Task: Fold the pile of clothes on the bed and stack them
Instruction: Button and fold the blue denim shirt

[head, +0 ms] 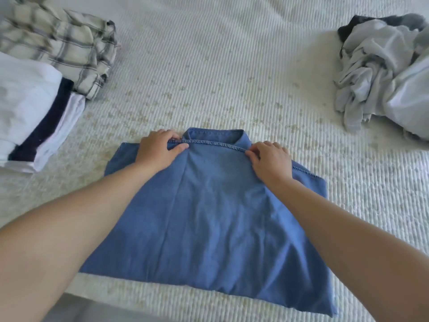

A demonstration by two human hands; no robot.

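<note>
A view looking down from head height at a bed point(209, 54) covered with a white ribbed bedspread flecked with faint tan marks.

At about 10 o'clock, along the left edge, sits a folded stack point(34, 112) of white garments with one dark navy layer between them. Just behind it, nearer 11 o'clock, lies a folded plaid shirt point(60, 43) in cream with grey checks, touching the stack.

In the centre, running down toward 6 o'clock, a blue denim shirt point(204, 217) lies flat on the bed, its collar point(216, 135) pointing toward 12 o'clock. Its lower part has been doubled up so a stitched hem runs across just below the collar.

Two bare forearms reach in from the bottom corners. The left hand point(157, 149) rests on the shirt at the hem's left end, thumb and fingers curled and pinching the hem. The right hand point(270, 159) sits at the hem's right end, fingertips bent and pinching the same edge.

At 2 o'clock, against the right edge, an unfolded pile of clothes point(383, 77) lies crumpled: pale grey and white fabric with something dark behind it, well apart from the denim shirt.
</note>
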